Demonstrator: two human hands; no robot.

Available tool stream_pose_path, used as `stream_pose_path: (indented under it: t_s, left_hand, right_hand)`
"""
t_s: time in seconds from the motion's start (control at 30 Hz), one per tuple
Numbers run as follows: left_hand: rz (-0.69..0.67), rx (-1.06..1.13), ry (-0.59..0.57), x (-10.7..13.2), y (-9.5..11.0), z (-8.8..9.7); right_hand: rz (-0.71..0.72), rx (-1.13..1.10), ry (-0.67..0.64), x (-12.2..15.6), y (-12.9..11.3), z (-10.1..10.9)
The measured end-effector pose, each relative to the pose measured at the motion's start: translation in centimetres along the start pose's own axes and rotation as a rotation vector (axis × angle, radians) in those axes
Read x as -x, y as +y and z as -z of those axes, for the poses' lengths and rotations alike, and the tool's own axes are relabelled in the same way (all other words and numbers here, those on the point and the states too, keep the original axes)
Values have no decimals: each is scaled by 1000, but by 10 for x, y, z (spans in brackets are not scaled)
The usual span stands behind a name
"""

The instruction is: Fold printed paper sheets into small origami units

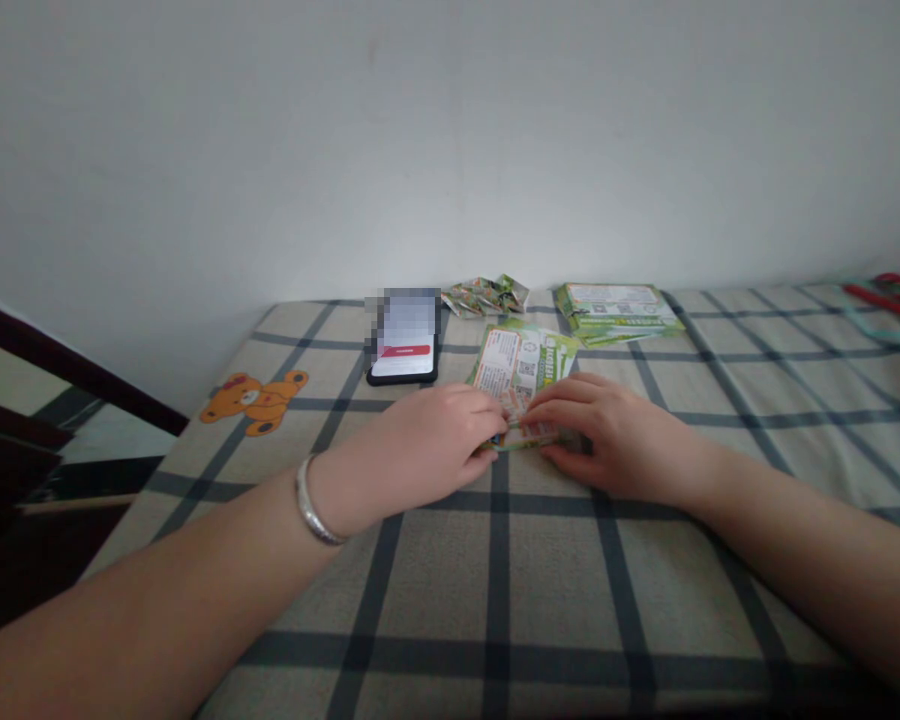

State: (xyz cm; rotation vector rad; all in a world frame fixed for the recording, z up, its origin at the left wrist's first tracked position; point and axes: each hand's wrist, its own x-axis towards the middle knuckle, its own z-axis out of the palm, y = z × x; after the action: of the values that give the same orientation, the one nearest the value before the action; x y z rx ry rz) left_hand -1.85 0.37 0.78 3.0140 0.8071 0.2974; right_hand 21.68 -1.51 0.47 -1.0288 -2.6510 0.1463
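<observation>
Both hands at the near edge of a green-and-white printed packet

The work looks partway along, judging by how things lie. One printed packet (525, 350) is in hand, and nothing shows it as finished. Behind it, a bunch of folded pieces (487, 297) in similar green may be work already done. To the right, a flat stack of packets (619, 308) seems untouched and probably left over, though its count cannot be read.

The packet lies on the checked cloth (435, 590), between the two hands and just in front of the folded pieces. It is tilted a little, its face up, with small lines of print, square codes and bright green lettering toward the right side. Its near end is partly covered by fingers, so any fold there cannot be made out.

The left hand (450, 425) has its grip closed on the packet's near left corner. The right hand (622, 430) rests its fingers on the near right part, thumb by the edge; whether that grip is pinching cannot be told. A phone (406, 345) lies to the left of the packet, apart from it.
</observation>
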Motion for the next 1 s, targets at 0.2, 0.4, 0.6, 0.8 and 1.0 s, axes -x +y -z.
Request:
stream_pose_path:
  t_s: [0.2, 0.4, 0.6, 0.8, 1.0]
  left_hand:
    - [-11, -29, 35, 0, 3, -2]
    - [20, -12, 15, 2, 4, 0]
    - [28, -15, 18, 0, 4, -4]
    - [37, -30, 48, 0, 6, -5]
    - [37, -49, 44, -1, 6, -6]
  right_hand:
    - [-34, -6, -3, 0, 3, 0]
    - [-42, 18, -9, 1, 3, 0]
    - [-80, 17, -16, 4, 4, -1]
    - [-61, 62, -40, 2, 0, 2]
    - [-43, 56, -24, 2, 3, 2]
